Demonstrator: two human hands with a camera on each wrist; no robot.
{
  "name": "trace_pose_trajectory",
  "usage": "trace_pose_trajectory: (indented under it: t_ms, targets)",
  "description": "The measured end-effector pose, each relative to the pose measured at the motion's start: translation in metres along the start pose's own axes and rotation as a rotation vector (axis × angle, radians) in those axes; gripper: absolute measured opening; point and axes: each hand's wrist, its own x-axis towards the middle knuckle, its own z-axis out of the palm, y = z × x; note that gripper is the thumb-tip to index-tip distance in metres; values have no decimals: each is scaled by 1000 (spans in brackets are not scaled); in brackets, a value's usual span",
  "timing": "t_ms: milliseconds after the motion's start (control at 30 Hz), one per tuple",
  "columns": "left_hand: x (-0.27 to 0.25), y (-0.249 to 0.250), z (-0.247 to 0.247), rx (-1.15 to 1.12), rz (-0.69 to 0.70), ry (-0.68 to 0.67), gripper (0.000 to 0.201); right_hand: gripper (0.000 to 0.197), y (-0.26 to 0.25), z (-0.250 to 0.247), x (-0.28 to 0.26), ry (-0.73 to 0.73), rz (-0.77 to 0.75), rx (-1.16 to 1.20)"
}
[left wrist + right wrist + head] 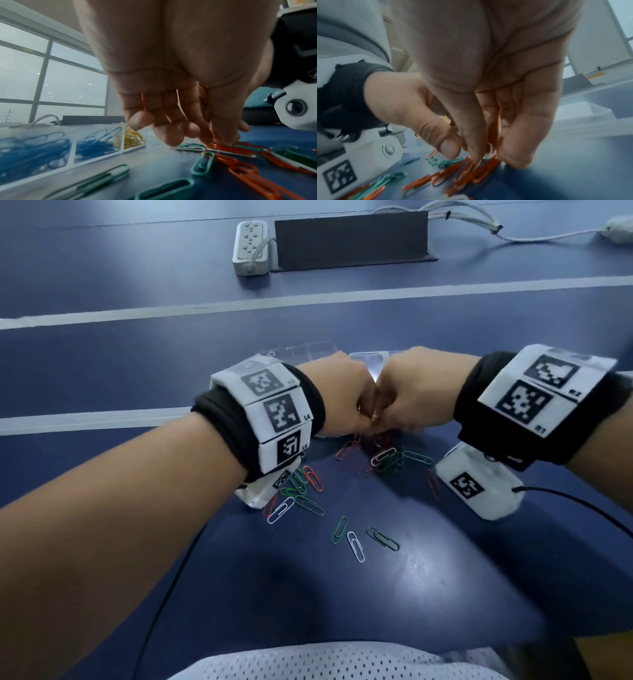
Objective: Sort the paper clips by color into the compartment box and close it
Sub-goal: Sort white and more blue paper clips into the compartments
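Red, green and white paper clips [387,462] lie scattered on the blue table. Both hands meet above the pile. My left hand [363,412] curls its fingers [164,135] round a red clip [143,100] and a white one, its fingertips down on the red clips [240,166]. My right hand [387,412] pinches red clips [493,125] between its thumb and fingers [471,146] over the red heap [471,174]. The clear compartment box [308,349] stands open just behind the hands. Its compartments [72,152] hold blue clips [34,148] and yellow clips [132,136].
A white power strip [251,246], a dark grey panel [349,239] and white cables [565,234] sit at the far side of the table. A black cable [582,505] trails from my right wrist. Loose green and white clips [355,546] lie nearer me.
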Motion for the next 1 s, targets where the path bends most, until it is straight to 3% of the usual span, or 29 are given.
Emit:
trace_pose_trajectory:
  t_ms: [133, 233, 367, 500, 700, 833, 1000]
  targets:
    - [5, 7, 2, -30, 9, -34, 20, 18, 12, -6, -6, 34, -11, 61]
    - [6, 10, 2, -21, 33, -61, 21, 5, 17, -3, -13, 61, -66, 37]
    - [6, 10, -1, -15, 74, -91, 22, 23, 18, 5, -24, 92, -95, 12]
    - [7, 8, 1, 21, 98, -95, 12, 16, 13, 12, -32, 121, -131, -34]
    - [-2, 2, -4, 18, 54, -56, 4, 18, 5, 16, -34, 91, -263, -53]
    - [-7, -1, -6, -16, 28, -63, 29, 17, 1, 17, -34, 62, -314, -56]
    - [-11, -6, -6, -80, -12, -92, 15, 11, 3, 17, -29, 70, -313, -92]
